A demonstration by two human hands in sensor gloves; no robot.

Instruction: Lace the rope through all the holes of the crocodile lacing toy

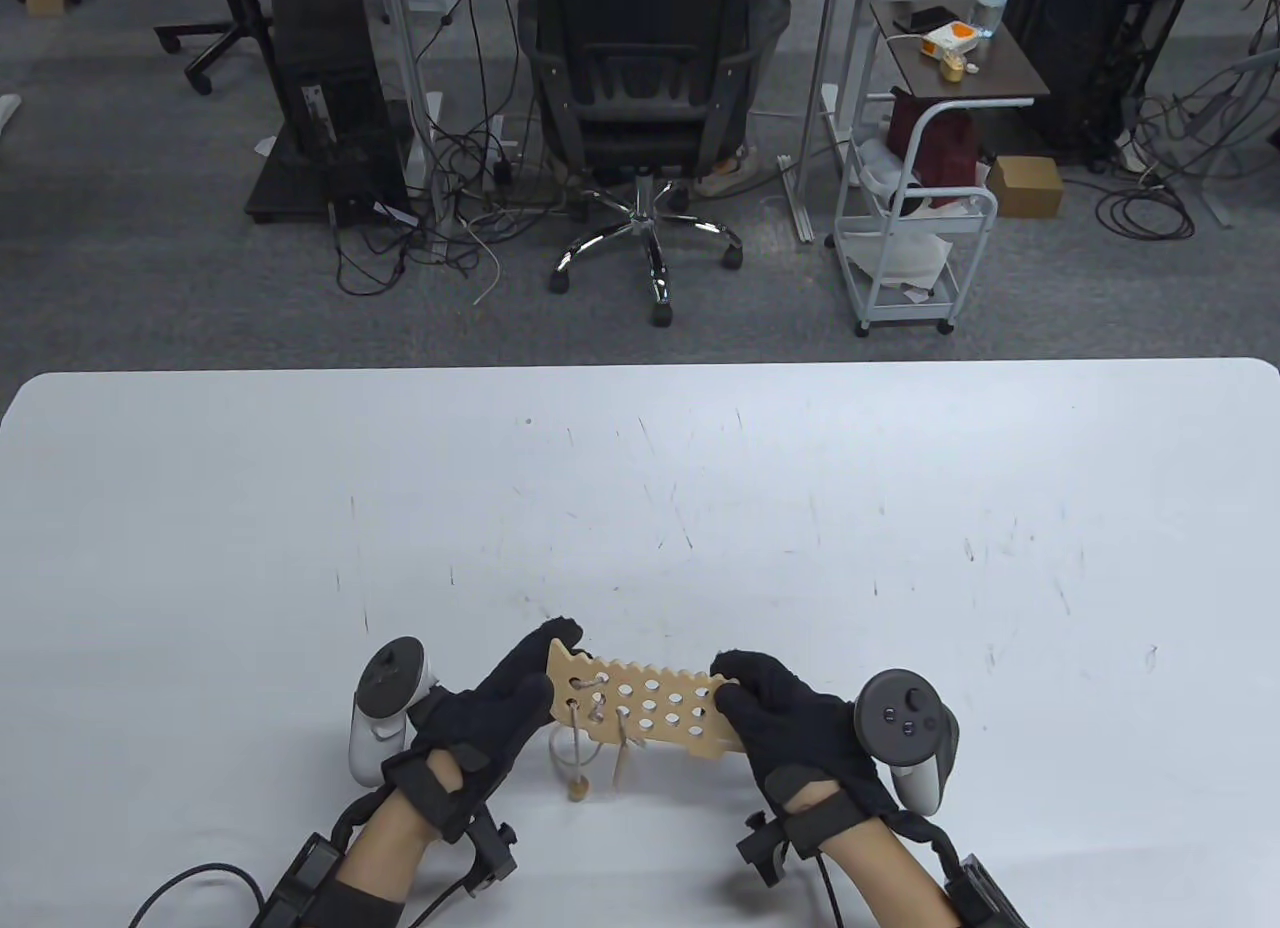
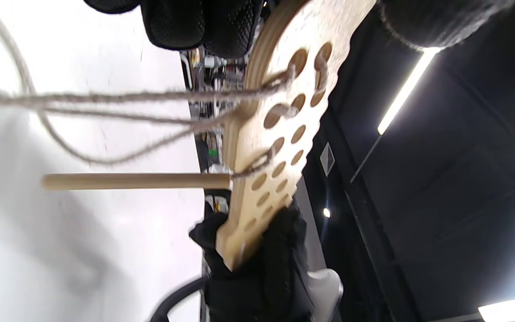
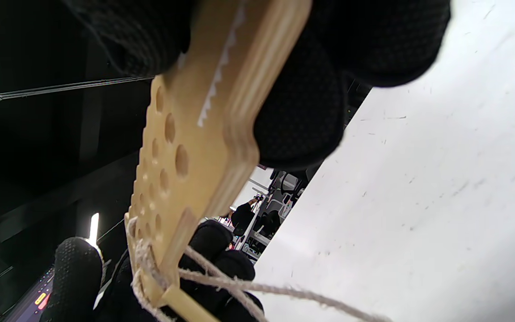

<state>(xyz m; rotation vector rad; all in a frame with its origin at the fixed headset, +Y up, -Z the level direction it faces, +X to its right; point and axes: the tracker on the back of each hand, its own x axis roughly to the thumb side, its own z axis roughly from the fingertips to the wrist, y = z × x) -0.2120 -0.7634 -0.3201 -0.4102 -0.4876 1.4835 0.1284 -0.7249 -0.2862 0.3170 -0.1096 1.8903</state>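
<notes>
The wooden crocodile board (image 1: 640, 706) with several round holes is held above the table near its front edge, between both hands. My left hand (image 1: 520, 683) grips its left end; my right hand (image 1: 745, 693) grips its right end. A thin rope (image 1: 578, 743) runs through a few holes at the left end and hangs below, ending in a wooden bead (image 1: 577, 790). A wooden needle (image 1: 624, 758) also hangs down. In the left wrist view the needle (image 2: 137, 181) sticks out sideways from the board (image 2: 280, 129) with the rope (image 2: 119, 96) looped beside it. In the right wrist view the board (image 3: 186, 156) lies between my fingers (image 3: 302, 112).
The white table (image 1: 640, 488) spreads wide beyond the hands. Past its far edge stand an office chair (image 1: 645, 98), a white cart (image 1: 915, 218) and a computer tower (image 1: 325, 98) on the floor.
</notes>
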